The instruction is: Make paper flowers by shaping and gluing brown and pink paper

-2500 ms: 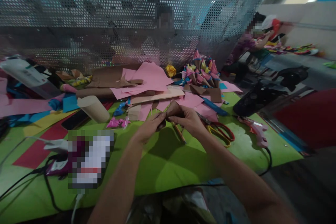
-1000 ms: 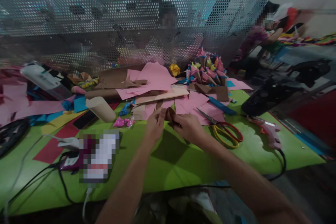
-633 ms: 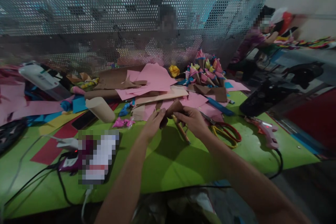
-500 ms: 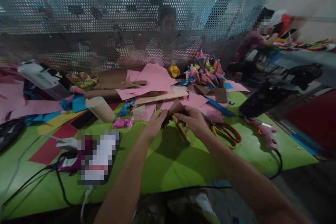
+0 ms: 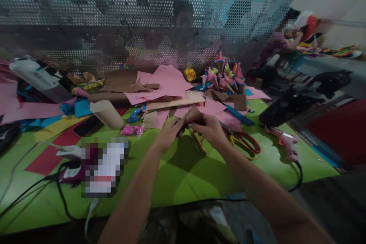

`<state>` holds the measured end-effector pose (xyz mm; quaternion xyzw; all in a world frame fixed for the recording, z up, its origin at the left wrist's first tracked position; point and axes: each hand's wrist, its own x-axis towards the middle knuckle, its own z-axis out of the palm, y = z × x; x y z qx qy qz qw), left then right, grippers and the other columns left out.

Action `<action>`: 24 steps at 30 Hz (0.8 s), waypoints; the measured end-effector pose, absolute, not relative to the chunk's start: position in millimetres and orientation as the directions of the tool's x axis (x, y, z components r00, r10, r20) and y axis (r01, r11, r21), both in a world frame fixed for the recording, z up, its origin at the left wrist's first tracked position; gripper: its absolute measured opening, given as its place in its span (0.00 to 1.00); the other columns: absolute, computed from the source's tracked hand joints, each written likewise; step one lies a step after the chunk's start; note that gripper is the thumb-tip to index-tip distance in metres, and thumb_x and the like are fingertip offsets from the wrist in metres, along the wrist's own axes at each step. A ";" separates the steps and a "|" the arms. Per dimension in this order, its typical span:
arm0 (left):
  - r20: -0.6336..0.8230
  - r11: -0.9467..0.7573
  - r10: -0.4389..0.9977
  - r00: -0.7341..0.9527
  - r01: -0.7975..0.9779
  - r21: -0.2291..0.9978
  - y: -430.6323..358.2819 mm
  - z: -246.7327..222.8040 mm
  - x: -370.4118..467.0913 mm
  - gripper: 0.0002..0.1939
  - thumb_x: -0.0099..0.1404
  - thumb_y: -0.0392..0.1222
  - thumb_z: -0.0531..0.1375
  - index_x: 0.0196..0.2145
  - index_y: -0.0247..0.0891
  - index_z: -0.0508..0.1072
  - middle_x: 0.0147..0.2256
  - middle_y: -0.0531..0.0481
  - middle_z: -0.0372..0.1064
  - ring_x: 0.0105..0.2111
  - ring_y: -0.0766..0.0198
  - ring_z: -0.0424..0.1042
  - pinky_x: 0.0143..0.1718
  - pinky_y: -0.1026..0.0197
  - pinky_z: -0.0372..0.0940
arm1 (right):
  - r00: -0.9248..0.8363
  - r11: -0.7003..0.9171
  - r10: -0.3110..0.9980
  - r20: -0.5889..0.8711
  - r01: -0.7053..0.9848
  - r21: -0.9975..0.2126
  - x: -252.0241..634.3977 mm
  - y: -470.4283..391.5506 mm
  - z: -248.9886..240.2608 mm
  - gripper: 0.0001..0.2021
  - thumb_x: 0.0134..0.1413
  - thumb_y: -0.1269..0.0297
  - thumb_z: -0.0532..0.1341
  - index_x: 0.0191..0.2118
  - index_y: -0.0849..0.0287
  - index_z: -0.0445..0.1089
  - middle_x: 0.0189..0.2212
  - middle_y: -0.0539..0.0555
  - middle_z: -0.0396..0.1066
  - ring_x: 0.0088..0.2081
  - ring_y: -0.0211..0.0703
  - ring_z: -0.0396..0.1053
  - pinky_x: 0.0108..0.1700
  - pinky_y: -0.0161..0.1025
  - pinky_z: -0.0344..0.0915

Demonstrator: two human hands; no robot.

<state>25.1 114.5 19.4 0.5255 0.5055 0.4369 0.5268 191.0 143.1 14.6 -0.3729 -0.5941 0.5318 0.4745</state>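
Pinching a small folded piece of brown paper (image 5: 193, 114) between left hand (image 5: 170, 134) and right hand (image 5: 213, 131), close together above the green tabletop (image 5: 177, 187). More paper shows above the fingers than a second ago; shaping appears unfinished. Thin yellow-brown stick (image 5: 201, 146) below; red-and-yellow-handled scissors (image 5: 235, 134) beside right hand.

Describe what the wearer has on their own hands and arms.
The left hand and right hand are ungloved. Both forearms are bare, with no sleeve, watch or bracelet showing up to the picture's edge. The fingers are too small and blurred to rule out a ring.
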 end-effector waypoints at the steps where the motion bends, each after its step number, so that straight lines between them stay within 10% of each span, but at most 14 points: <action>1: -0.068 0.061 0.992 0.104 0.074 0.995 114.5 19.3 25.5 0.26 0.61 0.68 0.58 0.30 0.39 0.67 0.24 0.55 0.58 0.25 0.67 0.56 0.27 0.63 0.53 | -0.278 0.157 0.945 0.171 -0.072 -0.985 190.5 143.0 14.8 0.13 0.39 0.57 0.71 0.31 0.58 0.75 0.26 0.51 0.75 0.28 0.39 0.69 0.31 0.37 0.66; 24: 0.013 -0.023 0.992 0.128 0.079 0.997 120.0 17.7 24.2 0.23 0.61 0.63 0.60 0.28 0.39 0.68 0.23 0.55 0.63 0.23 0.69 0.58 0.26 0.63 0.53 | -0.163 0.171 0.971 0.175 -0.039 -0.984 194.4 141.8 20.3 0.12 0.43 0.56 0.70 0.31 0.59 0.74 0.23 0.49 0.71 0.22 0.34 0.62 0.21 0.31 0.56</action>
